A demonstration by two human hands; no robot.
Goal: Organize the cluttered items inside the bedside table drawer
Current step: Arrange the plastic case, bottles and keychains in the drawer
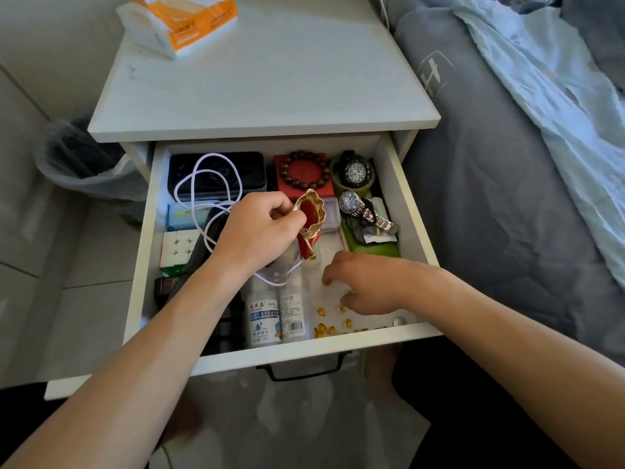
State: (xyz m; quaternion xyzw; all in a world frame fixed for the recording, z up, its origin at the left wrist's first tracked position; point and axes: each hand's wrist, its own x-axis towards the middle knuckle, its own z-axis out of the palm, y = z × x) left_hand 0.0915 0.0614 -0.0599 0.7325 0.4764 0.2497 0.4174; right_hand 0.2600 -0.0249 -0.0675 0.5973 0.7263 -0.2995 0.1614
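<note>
The white drawer (411, 204) of the bedside table stands pulled out. My left hand (257, 228) holds a small red and gold pouch (309, 214) with its mouth open, above the drawer's middle. My right hand (363, 282) rests low on the drawer floor at the front right, fingers curled over several small yellow beads (324, 328); whether it pinches any is hidden. Behind lie a white cable (203, 184) on a dark case (216, 170), a bead bracelet (306, 172) on a red box, a black watch (355, 170) and a silver watch (365, 209).
Two white bottles (277, 316) lie at the front middle, a white cube puzzle (177, 247) at the left. A tissue pack (182, 22) sits on the table top. A bin with a liner (81, 157) stands left, the grey bed (507, 198) right.
</note>
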